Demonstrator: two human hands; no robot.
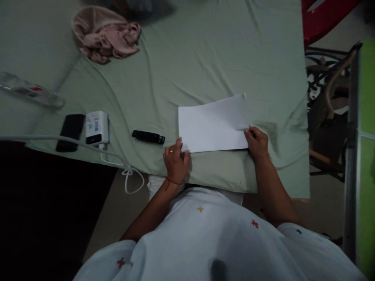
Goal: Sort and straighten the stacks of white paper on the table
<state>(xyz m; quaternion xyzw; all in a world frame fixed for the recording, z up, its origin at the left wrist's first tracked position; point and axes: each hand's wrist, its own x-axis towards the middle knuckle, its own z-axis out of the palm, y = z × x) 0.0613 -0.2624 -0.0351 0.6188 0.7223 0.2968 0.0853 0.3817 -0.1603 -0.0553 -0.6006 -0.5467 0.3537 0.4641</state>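
A white sheet of paper (213, 124), apparently folded, lies on a pale green bedsheet (190, 66) near the bed's front edge. My left hand (175, 160) rests on the paper's near left corner, fingers curled, a ring on one finger and a red thread at the wrist. My right hand (257, 142) pinches the paper's near right corner. A black stapler (148, 137) lies just left of my left hand, apart from it.
A white power bank (97, 128) with a white cable (129, 171) and a black phone (70, 132) lie at the left. Pink crumpled cloth (105, 35) sits at the back left. A red chair (325, 17) and a green panel (367, 156) stand at the right.
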